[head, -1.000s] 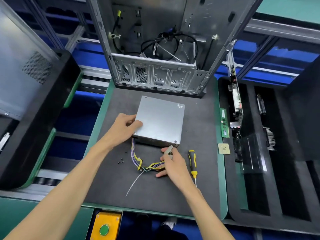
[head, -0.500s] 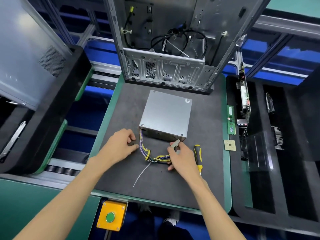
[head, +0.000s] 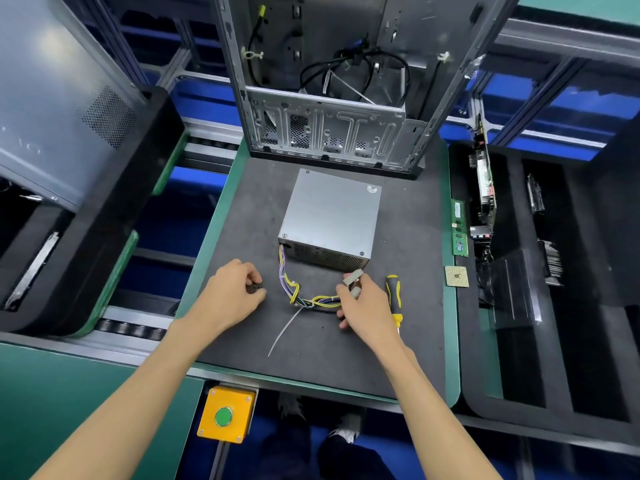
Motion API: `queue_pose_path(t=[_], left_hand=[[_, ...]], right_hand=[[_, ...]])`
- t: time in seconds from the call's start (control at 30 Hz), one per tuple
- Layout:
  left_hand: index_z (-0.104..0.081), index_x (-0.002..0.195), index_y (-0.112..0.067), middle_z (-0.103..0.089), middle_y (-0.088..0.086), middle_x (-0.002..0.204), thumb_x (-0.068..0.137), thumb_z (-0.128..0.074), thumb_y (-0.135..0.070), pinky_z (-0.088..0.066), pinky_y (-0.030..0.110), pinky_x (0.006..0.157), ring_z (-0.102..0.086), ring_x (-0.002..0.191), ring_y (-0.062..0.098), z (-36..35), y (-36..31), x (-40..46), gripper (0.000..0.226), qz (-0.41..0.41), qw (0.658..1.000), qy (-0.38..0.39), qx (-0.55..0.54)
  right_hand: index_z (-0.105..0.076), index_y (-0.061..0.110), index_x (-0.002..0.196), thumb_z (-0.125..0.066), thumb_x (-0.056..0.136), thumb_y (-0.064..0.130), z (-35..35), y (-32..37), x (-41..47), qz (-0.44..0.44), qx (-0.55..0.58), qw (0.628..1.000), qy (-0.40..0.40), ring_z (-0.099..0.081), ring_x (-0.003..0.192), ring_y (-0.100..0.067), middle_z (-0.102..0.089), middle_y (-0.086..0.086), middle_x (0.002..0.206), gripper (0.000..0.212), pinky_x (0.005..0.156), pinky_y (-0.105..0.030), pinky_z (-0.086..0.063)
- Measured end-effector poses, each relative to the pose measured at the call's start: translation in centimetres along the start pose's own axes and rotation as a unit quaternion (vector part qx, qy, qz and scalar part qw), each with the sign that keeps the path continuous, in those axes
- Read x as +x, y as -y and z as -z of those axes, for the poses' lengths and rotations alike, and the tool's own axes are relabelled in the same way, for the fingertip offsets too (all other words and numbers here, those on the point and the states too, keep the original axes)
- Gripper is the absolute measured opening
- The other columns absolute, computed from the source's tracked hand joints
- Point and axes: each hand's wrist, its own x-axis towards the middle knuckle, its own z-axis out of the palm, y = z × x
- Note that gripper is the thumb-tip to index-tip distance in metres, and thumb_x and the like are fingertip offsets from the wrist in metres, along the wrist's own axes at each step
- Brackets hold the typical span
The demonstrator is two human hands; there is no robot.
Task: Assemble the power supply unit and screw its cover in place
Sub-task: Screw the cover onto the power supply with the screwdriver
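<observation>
1. Left hand [head: 232, 293]: fingers pinched on something small and dark, likely a screw; can't confirm.
2. PSU [head: 329, 220] mid-mat, cover on, two near-corner screws visible.
3. Right hand [head: 363, 303] grips connector [head: 353, 277].
4. Screwdriver [head: 394, 299] just beside; seat screw straight before driving.

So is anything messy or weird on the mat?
A little. The power supply box sits turned at an angle to the mat's edges. Its wire bundle spills out loosely in front, and a long white cable tie sticks out from the bundle untrimmed. Nothing looks broken or spilled.
</observation>
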Motion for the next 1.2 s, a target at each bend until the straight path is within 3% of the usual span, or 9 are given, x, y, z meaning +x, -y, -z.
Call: queue_pose_path(t=[0.13, 0.3, 0.43, 0.6, 0.77, 0.9, 1.03, 1.13, 1.2], left_hand=[[-0.062, 0.086, -0.021, -0.052, -0.004, 0.092, 0.083, -0.074, -0.016, -0.040, 0.031, 0.073, -0.061, 0.085, 0.024, -1.3, -0.6, -0.3, 0.013, -0.003, 0.999, -0.031, 0.028], [-0.066, 0.077, -0.023, -0.062, -0.005, 0.084, 0.082, -0.068, -0.011, -0.048, 0.029, 0.075, -0.067, 0.087, 0.026, -1.2, -0.8, -0.1, 0.014, 0.047, 0.998, -0.041, 0.019], [-0.069, 0.076, -0.018, -0.064, -0.004, 0.076, 0.081, -0.067, -0.006, -0.049, 0.031, 0.073, -0.067, 0.084, 0.028, -1.0, -0.7, 0.2, 0.013, 0.069, 0.994, -0.080, -0.010], [-0.076, 0.083, -0.012, -0.074, 0.005, 0.084, 0.083, -0.066, -0.004, -0.047, 0.031, 0.076, -0.069, 0.085, 0.029, 0.1, -0.3, 1.4, 0.012, 0.064, 0.990, -0.128, -0.014], [-0.075, 0.089, -0.007, -0.072, 0.010, 0.093, 0.081, -0.068, 0.002, -0.052, 0.038, 0.085, -0.067, 0.093, 0.032, 0.1, -0.2, 0.9, 0.014, 0.048, 0.995, -0.089, 0.003], [-0.073, 0.081, -0.011, -0.069, 0.002, 0.078, 0.080, -0.070, -0.002, -0.048, 0.030, 0.076, -0.067, 0.086, 0.029, 0.3, -0.3, 0.8, 0.010, 0.068, 0.993, -0.092, -0.016], [-0.074, 0.082, -0.011, -0.071, 0.004, 0.079, 0.079, -0.067, -0.004, -0.045, 0.027, 0.073, -0.067, 0.080, 0.026, 0.1, -0.3, 0.5, 0.010, 0.059, 0.992, -0.108, -0.023], [-0.075, 0.084, -0.009, -0.072, 0.007, 0.083, 0.080, -0.066, -0.004, -0.048, 0.030, 0.077, -0.066, 0.080, 0.026, 0.7, -0.3, 1.2, 0.011, 0.046, 0.990, -0.131, -0.029], [-0.074, 0.083, -0.010, -0.070, 0.005, 0.081, 0.080, -0.065, -0.003, -0.052, 0.034, 0.080, -0.067, 0.081, 0.028, 1.4, -0.2, 2.0, 0.011, 0.047, 0.988, -0.141, -0.033]], right_hand=[[-0.057, 0.018, 0.109, -0.056, 0.103, 0.025, -0.3, 0.0, -0.2, -0.008, 0.011, 1.000, 0.004, -0.065, 0.047, -0.016, -0.070, -0.009, 0.078, 0.010, 0.062, -0.043, -0.062], [-0.057, 0.020, 0.110, -0.056, 0.104, 0.025, -0.1, -0.1, -0.5, -0.015, 0.018, 1.000, 0.009, -0.062, 0.042, -0.011, -0.070, -0.010, 0.076, 0.009, 0.053, -0.031, -0.058], [-0.059, 0.016, 0.103, -0.057, 0.102, 0.024, 0.6, -0.5, -0.8, -0.025, 0.024, 0.999, 0.001, -0.066, 0.048, -0.015, -0.067, -0.007, 0.074, 0.009, 0.051, -0.029, -0.057], [-0.060, 0.019, 0.107, -0.057, 0.103, 0.020, 1.6, -1.2, -1.4, -0.017, 0.025, 0.999, -0.015, -0.065, 0.051, -0.013, -0.062, 0.002, 0.080, 0.006, 0.046, -0.024, -0.053], [-0.062, 0.022, 0.110, -0.057, 0.102, 0.022, 2.3, -1.5, -2.0, -0.014, 0.000, 0.999, -0.030, -0.069, 0.058, -0.020, -0.064, 0.014, 0.072, 0.009, 0.061, -0.041, -0.063], [-0.062, 0.022, 0.115, -0.059, 0.100, 0.029, 3.3, -1.8, -2.0, 0.012, -0.073, 0.995, -0.066, -0.068, 0.085, -0.023, -0.066, 0.010, 0.078, 0.016, 0.083, -0.038, -0.054], [-0.060, 0.024, 0.098, -0.054, 0.099, 0.024, 4.4, -2.0, -2.1, 0.014, -0.071, 0.988, -0.133, -0.061, 0.079, -0.015, -0.064, 0.007, 0.074, 0.005, 0.067, -0.031, -0.046], [-0.056, 0.022, 0.095, -0.051, 0.100, 0.025, 5.2, -2.5, -2.1, 0.016, -0.083, 0.979, -0.185, -0.060, 0.075, -0.021, -0.062, 0.005, 0.075, 0.008, 0.071, -0.038, -0.048], [-0.055, 0.020, 0.102, -0.055, 0.100, 0.027, 5.7, -2.7, -2.0, 0.016, -0.124, 0.973, -0.196, -0.060, 0.080, -0.023, -0.061, 0.002, 0.088, 0.007, 0.075, -0.042, -0.050]])
